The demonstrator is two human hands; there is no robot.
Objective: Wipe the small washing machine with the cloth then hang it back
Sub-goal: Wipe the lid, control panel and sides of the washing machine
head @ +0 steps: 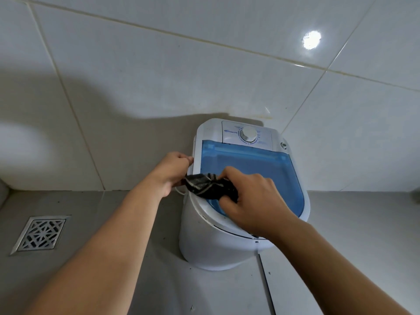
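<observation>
The small washing machine [229,246] is standing on the grey floor [136,280], backed against the tiled wall [159,64], its blue translucent lid [256,169] lying closed and its white dial [248,133] sitting on the panel behind. The dark striped cloth [208,186] is resting bunched on the near-left corner of the lid, spilling onto the white rim. The right hand [254,201] is pressing down on it, its grip clamped on the cloth with fingers curled over the bundle. The left hand [175,170] is steadying the machine, its grip closed on the left edge of the rim beside the cloth. A metal floor drain [41,233] is lying well apart to the left.

Judging from this, the wiping is under way: the cloth is working on the lid's front corner, and the body and control panel likely remain. Hanging the cloth back is not yet done; no hook or rail is showing.
</observation>
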